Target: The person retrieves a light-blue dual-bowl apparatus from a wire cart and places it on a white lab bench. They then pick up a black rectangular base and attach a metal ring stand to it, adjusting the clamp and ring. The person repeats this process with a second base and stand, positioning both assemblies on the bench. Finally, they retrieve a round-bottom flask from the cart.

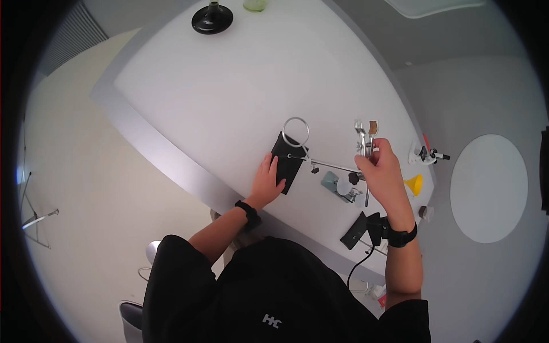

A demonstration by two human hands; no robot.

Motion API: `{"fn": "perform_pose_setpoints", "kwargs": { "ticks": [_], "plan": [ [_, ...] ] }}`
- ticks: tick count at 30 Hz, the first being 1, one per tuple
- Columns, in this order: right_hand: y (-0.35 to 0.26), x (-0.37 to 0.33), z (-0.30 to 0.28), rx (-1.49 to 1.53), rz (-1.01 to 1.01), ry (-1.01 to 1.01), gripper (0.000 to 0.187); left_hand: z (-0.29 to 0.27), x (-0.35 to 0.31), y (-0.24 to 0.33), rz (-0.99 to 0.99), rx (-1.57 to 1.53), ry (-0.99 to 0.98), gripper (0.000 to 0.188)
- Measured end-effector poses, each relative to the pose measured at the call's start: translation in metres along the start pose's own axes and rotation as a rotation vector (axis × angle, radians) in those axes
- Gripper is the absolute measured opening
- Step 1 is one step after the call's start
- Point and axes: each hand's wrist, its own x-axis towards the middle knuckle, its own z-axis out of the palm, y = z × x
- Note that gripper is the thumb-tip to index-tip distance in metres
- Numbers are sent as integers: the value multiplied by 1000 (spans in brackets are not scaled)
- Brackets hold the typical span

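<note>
A retort stand rises from the white table, its black rectangular base [293, 171] below me and its metal rod [337, 166] slanting to the right in the picture. My left hand [264, 184] lies on the base's left part, fingers stretched out. A metal ring [296, 118] is fixed to the rod on its lower part, over the base. At the rod's upper end, my right hand [382, 172] grips a silver clamp [366, 140] between thumb and fingers. The clamp's two jaws point away from me and stand apart. A dark screw knob [354, 178] sits beside the right thumb.
Right of the stand lie a grey-blue object with glassware [338, 186], a yellow funnel [414, 184] and a small jar [426, 213]. A black device [355, 230] with a cable lies nearer me. At the far left stands a dark flat-bottomed vessel [213, 20] beside a green-tinted one [255, 5].
</note>
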Motion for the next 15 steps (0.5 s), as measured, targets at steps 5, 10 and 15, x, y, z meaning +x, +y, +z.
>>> {"fn": "perform_pose_setpoints", "kwargs": {
  "ticks": [5, 10, 15],
  "plan": [
    [4, -24, -3, -77, -57, 47, 45, 5, -3, -1, -127, -311, 98, 61],
    [19, -83, -22, -130, -223, 165, 49, -5, 31, -27, -525, -893, -21, 39],
    [69, -142, -73, 149, -251, 372, 61, -46, 79, 25, -545, -1322, -664, 40]
  ]
}}
